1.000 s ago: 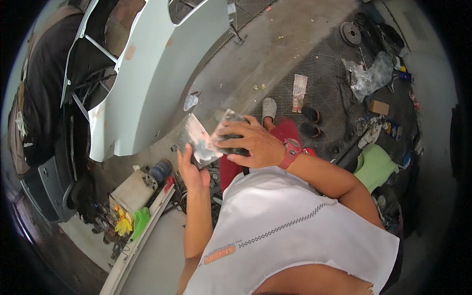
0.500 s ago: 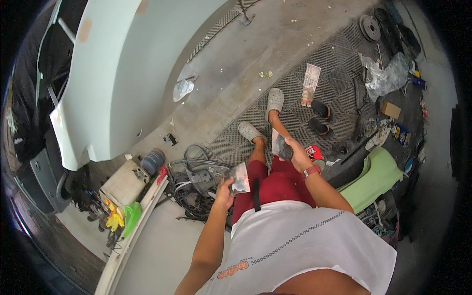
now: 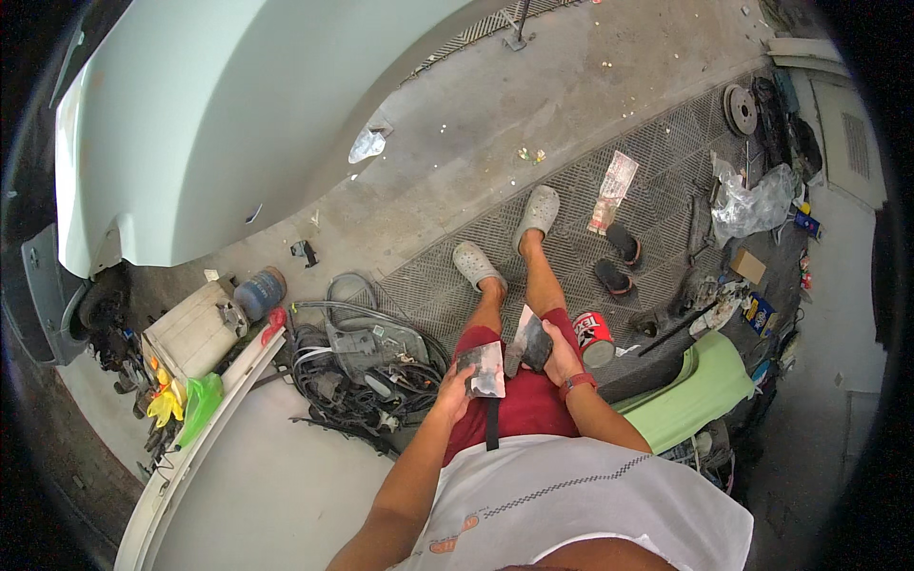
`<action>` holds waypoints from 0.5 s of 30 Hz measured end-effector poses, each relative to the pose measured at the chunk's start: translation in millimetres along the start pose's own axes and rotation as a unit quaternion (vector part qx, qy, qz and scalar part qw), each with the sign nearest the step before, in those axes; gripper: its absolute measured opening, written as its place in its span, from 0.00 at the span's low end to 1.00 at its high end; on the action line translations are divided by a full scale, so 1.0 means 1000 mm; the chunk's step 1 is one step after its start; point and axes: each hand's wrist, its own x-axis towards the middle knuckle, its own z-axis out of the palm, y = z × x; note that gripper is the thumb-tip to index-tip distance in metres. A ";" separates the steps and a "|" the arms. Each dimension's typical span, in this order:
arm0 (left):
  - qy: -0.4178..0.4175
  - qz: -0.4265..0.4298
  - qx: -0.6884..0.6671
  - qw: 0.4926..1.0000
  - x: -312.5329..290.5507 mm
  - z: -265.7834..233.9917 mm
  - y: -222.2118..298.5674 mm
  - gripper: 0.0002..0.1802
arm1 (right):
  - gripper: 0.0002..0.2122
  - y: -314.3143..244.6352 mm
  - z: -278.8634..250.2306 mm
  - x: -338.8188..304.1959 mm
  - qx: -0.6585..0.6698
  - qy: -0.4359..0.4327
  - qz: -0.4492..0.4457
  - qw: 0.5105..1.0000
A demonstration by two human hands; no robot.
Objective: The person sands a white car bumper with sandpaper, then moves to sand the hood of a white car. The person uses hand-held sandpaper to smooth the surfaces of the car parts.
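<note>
My left hand [image 3: 453, 394] grips a pale pinkish rectangular piece [image 3: 490, 371] with a dark smudged patch, its thumb over the near edge. My right hand [image 3: 564, 358] is closed on a similar pale piece [image 3: 525, 331], mostly covered by a dark grey patch. Whether these are paper or thin board I cannot tell. Both pieces are held above my red shorts, close to each other but apart. A red can [image 3: 594, 329] stands on the floor just beyond my right hand.
A pale green car fender [image 3: 238, 124] fills the upper left. Coiled hoses and cables [image 3: 367, 352] lie left of my legs. Dark slippers [image 3: 617, 276], a printed paper strip [image 3: 612, 190], clear plastic [image 3: 754, 202] and a light green panel [image 3: 690, 390] lie to the right.
My hands have come nearer each other, the right one lower and the left one slightly right and lower. Each still holds its piece. The whole view has shifted slightly.
</note>
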 end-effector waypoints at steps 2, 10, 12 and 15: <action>0.013 -0.006 -0.002 1.000 0.003 -0.007 -0.005 0.24 | 0.21 0.000 -0.002 0.001 0.000 -0.003 0.006 1.000; 0.018 0.005 -0.033 0.999 0.009 -0.029 -0.021 0.22 | 0.22 0.009 0.009 -0.002 -0.031 0.041 0.009 0.999; 0.018 0.009 -0.033 0.999 0.007 -0.027 -0.018 0.22 | 0.23 0.004 0.018 -0.004 -0.017 -0.006 -0.019 1.000; 0.000 0.021 -0.053 0.998 0.011 -0.022 -0.002 0.23 | 0.24 -0.016 0.038 0.004 -0.025 -0.052 -0.041 0.997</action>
